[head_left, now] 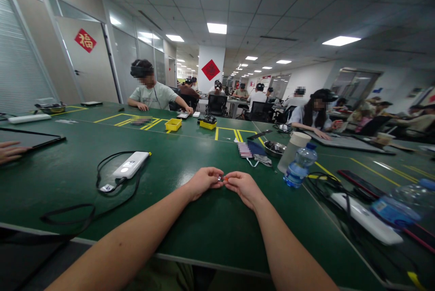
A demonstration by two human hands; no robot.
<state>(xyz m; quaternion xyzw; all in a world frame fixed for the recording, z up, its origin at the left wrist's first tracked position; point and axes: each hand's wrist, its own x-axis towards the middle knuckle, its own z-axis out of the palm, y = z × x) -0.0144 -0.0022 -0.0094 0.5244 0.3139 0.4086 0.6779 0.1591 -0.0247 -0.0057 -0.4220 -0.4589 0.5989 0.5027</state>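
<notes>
Both my hands meet over the middle of the green table (217, 232). My left hand (206, 183) pinches a small shiny metallic piece (219, 178) between thumb and fingers. Close against it, my right hand (244, 186) grips a tiny orange-red piece (225, 179) at its fingertips. The two pieces sit side by side, almost touching; whether they are joined I cannot tell. Both are too small to name, and the fingers hide part of them.
To the left lies a white power bank (132, 165) with a black cable. A blue-capped water bottle (300, 166) and a pale tumbler (292, 151) stand at right. Farther back are a metal bowl (274, 148) and a yellow tray (173, 124). Other people work around the table.
</notes>
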